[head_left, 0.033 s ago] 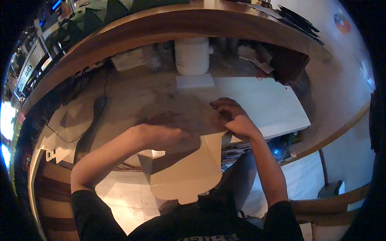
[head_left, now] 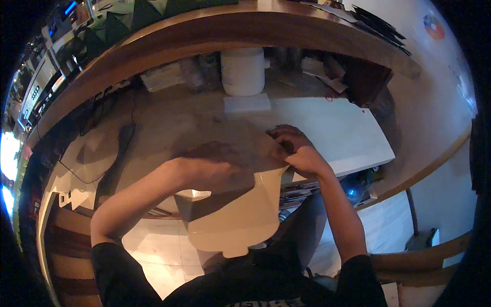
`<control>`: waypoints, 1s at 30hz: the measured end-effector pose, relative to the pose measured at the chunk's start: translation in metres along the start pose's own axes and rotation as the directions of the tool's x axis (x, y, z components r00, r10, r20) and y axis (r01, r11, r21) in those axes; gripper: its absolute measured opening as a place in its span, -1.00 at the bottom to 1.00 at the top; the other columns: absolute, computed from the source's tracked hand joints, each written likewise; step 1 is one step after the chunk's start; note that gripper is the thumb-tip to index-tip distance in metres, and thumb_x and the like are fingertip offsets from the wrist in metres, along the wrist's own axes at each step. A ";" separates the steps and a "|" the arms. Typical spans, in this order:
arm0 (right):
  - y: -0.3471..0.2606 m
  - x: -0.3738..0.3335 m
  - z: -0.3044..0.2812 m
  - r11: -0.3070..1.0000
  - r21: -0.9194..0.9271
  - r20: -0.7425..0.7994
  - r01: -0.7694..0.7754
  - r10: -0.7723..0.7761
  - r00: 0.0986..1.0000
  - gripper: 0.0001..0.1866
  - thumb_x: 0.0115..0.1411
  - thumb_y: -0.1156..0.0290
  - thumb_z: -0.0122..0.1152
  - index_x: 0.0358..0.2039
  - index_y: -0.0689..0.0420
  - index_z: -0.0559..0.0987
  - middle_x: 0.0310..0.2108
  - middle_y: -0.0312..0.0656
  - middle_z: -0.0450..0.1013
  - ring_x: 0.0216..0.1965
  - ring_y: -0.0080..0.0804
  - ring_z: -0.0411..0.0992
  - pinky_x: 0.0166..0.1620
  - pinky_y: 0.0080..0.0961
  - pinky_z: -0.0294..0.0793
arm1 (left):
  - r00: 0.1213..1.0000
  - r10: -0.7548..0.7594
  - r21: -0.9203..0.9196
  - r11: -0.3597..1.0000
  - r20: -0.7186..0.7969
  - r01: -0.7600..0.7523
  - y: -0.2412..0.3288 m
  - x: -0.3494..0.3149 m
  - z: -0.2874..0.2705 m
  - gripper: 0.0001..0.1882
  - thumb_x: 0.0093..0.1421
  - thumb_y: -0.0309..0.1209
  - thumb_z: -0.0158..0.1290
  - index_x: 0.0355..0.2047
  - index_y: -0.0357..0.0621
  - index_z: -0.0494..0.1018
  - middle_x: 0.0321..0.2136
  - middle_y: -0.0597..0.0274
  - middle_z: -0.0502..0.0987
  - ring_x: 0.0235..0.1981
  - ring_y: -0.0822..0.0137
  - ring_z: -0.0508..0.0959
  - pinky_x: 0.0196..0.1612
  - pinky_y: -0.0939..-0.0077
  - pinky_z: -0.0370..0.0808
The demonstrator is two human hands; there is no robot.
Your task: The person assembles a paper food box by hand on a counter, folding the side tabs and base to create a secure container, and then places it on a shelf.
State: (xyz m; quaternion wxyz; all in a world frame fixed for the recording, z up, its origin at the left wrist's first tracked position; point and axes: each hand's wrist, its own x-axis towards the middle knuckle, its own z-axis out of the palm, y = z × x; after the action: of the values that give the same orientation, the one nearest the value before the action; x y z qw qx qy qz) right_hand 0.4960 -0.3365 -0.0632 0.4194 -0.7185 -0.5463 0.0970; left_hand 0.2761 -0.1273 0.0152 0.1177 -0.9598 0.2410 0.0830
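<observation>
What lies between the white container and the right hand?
In the head view, a small white square lies between the white container and the right hand.

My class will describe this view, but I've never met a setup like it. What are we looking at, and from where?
There is no machine: these are a person's bare left hand and right hand. A fisheye camera worn on the head looks down, so straight edges bend. On the brown desk stands a white container, with a small white square in front of it and a white board to the right. A cream card with a tab extends toward the lap. The left hand covers part of it; the right hand is at its upper right corner. How firmly either grips is unclear.
</observation>
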 end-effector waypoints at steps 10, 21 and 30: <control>-0.021 -0.034 0.006 0.939 -0.342 0.111 0.026 0.012 0.994 -0.76 0.24 0.34 0.28 -0.13 0.16 0.70 0.02 0.05 0.54 0.08 0.05 0.48 0.14 -0.20 0.48 | 0.907 -0.416 -0.394 0.824 0.071 0.408 0.007 0.021 -0.026 -0.49 0.40 0.03 -0.01 0.06 -0.14 0.51 0.08 -0.19 0.52 0.12 -0.13 0.53 0.20 -0.03 0.45; -0.035 -0.053 0.006 0.818 -0.489 0.171 0.303 -0.251 0.953 -0.43 0.36 -0.19 0.04 0.00 0.04 0.66 -0.12 -0.11 0.55 -0.11 -0.04 0.55 -0.07 -0.13 0.55 | 0.837 -0.547 -0.488 0.736 -0.021 0.469 0.016 0.060 0.041 -0.61 0.40 -0.13 -0.03 -0.08 -0.26 0.45 -0.24 -0.17 0.57 -0.19 -0.18 0.60 -0.08 -0.05 0.49; -0.067 -0.041 -0.002 0.860 -0.510 0.396 0.030 0.204 0.895 -0.24 0.25 -0.42 0.04 0.12 -0.03 0.62 0.06 -0.05 0.49 0.00 0.01 0.47 0.10 -0.13 0.44 | 0.873 -0.238 -0.248 0.959 -0.426 0.141 0.029 0.041 0.053 -0.78 0.15 -0.44 0.13 -0.18 -0.20 0.54 -0.25 -0.23 0.60 -0.23 -0.16 0.63 -0.19 0.03 0.57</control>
State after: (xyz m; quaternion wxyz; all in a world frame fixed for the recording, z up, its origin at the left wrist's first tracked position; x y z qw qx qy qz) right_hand 0.4343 -0.3696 -0.0281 0.0789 -0.7868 -0.5984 0.1290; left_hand 0.2924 -0.1563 -0.0503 -0.0352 -0.9786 0.1558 -0.1293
